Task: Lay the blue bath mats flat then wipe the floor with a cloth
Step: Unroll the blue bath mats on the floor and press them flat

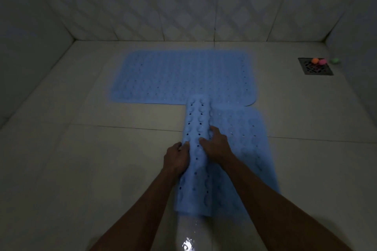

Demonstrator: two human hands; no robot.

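Two blue mats were down, one done: the far mat (183, 77) lay flat by the wall. The near mat (242, 138) was half spread, its left part in a roll (196, 149) on the floor. The left hand (176, 156) gripped the roll's edge, the right hand (216, 142) pressed on top, close together. Unrolling remained, it seemed; no cloth showed, so wiping looked unstarted.

No writing, label, brand, number or sign can be read anywhere in this dim view, whether on the mats, the floor or the tiled walls.
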